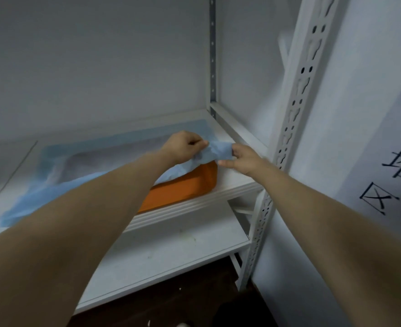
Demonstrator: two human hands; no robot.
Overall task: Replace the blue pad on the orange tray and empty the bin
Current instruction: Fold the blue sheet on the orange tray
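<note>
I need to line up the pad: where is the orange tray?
Head view, centre: the orange tray sits on the upper shelf near its right front corner, under the blue pad, whose corner the left hand and right hand pinch.

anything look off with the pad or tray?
The blue pad is not flat: its near-right corner is bunched between the left hand and right hand, which pinch it, and its near-left part drapes rumpled past the orange tray toward the shelf front. The tray's visible part looks undamaged.
</note>
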